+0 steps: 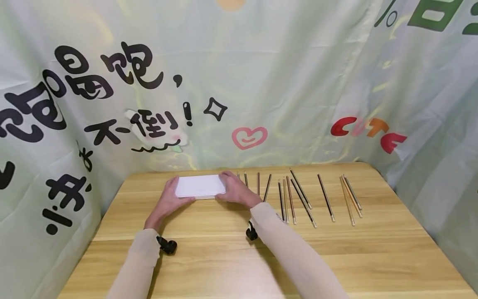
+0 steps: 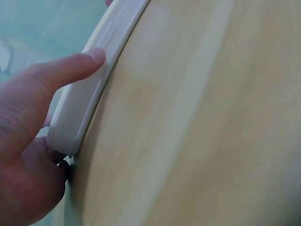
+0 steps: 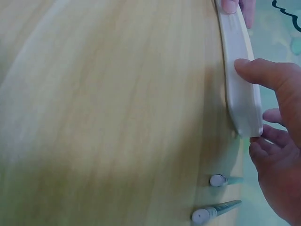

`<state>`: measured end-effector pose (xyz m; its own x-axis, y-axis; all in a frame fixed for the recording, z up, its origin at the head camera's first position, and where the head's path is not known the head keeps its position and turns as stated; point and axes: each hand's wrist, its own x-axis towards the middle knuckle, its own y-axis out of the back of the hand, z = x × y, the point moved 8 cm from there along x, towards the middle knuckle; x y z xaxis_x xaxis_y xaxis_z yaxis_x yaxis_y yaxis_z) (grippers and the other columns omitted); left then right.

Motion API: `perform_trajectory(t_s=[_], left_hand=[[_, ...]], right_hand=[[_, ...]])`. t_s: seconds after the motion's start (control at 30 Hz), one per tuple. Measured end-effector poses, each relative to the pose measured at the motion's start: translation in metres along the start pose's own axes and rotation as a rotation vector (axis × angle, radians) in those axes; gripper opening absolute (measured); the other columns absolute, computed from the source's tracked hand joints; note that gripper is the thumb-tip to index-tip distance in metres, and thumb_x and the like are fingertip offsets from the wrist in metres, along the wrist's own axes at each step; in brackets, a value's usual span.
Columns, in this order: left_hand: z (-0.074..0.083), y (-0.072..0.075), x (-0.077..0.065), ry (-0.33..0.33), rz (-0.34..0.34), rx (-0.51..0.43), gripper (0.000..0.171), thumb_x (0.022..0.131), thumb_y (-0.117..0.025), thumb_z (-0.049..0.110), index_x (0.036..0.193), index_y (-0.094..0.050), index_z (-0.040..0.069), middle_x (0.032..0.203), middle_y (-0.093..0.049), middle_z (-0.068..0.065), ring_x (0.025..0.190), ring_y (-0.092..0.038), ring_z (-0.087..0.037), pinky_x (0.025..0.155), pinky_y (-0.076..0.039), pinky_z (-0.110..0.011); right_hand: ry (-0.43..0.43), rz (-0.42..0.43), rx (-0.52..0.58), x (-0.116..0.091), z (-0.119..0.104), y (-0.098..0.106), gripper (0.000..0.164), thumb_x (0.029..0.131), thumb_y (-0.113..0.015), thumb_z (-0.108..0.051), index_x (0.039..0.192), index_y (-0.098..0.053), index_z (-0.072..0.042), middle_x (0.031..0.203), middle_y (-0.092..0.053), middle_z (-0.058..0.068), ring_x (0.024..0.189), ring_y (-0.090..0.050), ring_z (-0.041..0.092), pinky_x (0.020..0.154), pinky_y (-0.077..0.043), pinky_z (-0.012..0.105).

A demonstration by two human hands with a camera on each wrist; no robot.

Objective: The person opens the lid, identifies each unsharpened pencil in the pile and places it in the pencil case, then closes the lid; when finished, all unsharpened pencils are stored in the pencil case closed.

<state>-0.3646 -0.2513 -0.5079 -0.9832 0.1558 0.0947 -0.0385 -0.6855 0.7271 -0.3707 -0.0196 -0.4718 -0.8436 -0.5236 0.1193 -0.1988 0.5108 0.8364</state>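
- Pale green and white fabric sheeting (image 1: 291,83) hangs behind and around the work, printed with black characters, a pink heart (image 1: 249,145) and the coloured letters of CUTE.
- Light wood-grain tabletop (image 1: 209,265) spreads below it.
- Two beige sleeves (image 1: 295,253) reach forward over the tabletop, the right one crossing in front of some pencils.
- White, flat, rectangular box with rounded corners (image 1: 200,186): it is at the far part of the tabletop, left of the pencils, between both hands. Its long axis runs left to right, roughly along the far edge, so each hand has one short end. Whether its underside touches the wood or sits just above it, I cannot tell.
- Left hand (image 1: 168,202) grips the box's left end, thumb on the near long side.
- Right hand (image 1: 237,190) grips the right end the same way, thumb also on the near side; it is the nearer hand to the pencils.
- Slim black, reddish-brown and pale-wood pencils (image 1: 326,197) lie loose to the right, mostly pointing front to back, across the box's axis. Two white-tipped ends show near the right hand in the right wrist view.
- Small black wrist cameras (image 1: 169,246) sit at both cuffs.
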Motion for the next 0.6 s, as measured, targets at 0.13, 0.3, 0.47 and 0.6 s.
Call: perform_trajectory(t_s=[0.13,0.3,0.47,0.6], left_hand=[[0.003,-0.004,-0.008,-0.007,0.003,0.015,0.121,0.079,-0.088,0.041,0.160,-0.013,-0.009,0.162,-0.016,-0.033,0.145,-0.026,-0.052,0.117,-0.022,-0.065],[0.007,-0.010,-0.023,-0.004,0.017,0.017,0.119,0.078,-0.089,0.039,0.160,-0.017,-0.008,0.160,-0.020,-0.032,0.144,-0.030,-0.050,0.117,-0.025,-0.064],[0.017,-0.017,-0.037,-0.026,0.047,0.016,0.118,0.076,-0.091,0.038,0.159,-0.021,-0.009,0.157,-0.025,-0.032,0.140,-0.035,-0.050,0.115,-0.030,-0.064],[0.026,-0.020,-0.049,-0.039,0.105,0.018,0.116,0.072,-0.093,0.032,0.157,-0.026,-0.009,0.153,-0.030,-0.032,0.134,-0.041,-0.048,0.111,-0.035,-0.064]], right_hand=[[0.017,-0.012,-0.033,-0.007,-0.003,0.003,0.081,0.084,-0.085,-0.032,0.147,-0.050,0.005,0.150,-0.048,0.019,0.135,-0.049,0.029,0.113,-0.041,0.037],[0.014,-0.036,-0.062,-0.021,-0.007,0.004,0.082,0.082,-0.087,-0.035,0.145,-0.053,0.003,0.148,-0.051,0.017,0.131,-0.052,0.029,0.109,-0.045,0.039],[-0.005,-0.014,-0.081,-0.038,-0.009,0.006,0.083,0.079,-0.089,-0.035,0.144,-0.054,0.004,0.147,-0.054,0.017,0.134,-0.052,0.031,0.113,-0.042,0.040],[-0.004,-0.012,-0.068,-0.053,-0.012,0.009,0.083,0.078,-0.089,-0.035,0.143,-0.055,0.005,0.146,-0.054,0.018,0.134,-0.052,0.032,0.111,-0.043,0.040]])
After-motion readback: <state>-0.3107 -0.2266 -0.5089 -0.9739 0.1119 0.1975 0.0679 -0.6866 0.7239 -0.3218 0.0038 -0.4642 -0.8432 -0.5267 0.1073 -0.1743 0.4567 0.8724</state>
